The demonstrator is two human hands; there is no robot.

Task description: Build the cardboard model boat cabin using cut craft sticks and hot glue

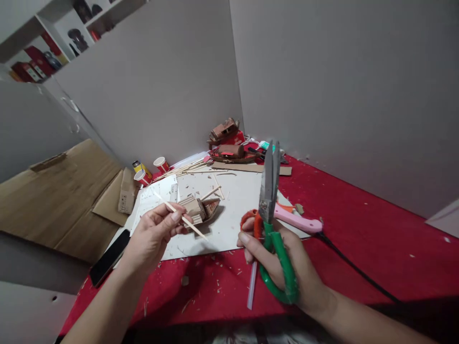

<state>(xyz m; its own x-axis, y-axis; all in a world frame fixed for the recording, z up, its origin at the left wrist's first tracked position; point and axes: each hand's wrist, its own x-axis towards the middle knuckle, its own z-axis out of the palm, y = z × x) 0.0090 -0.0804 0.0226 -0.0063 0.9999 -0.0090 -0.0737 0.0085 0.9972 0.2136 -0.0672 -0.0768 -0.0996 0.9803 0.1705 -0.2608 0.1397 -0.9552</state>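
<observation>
A thin wooden stick is pinched between the thumb and fingers of my left hand, slanting down to the right. My right hand holds scissors by their green and orange handles, with the blades pointing up and slightly apart. Behind my left hand, a small cardboard model boat rests on a white board; my hand partly hides it. A pink glue gun lies behind my right hand, and a translucent glue stick shows below that hand.
Two finished-looking model boats stand at the back near long wooden sticks. Paper cups and a yellow can are at back left. A phone and cardboard lie left. A black cord crosses the red cloth.
</observation>
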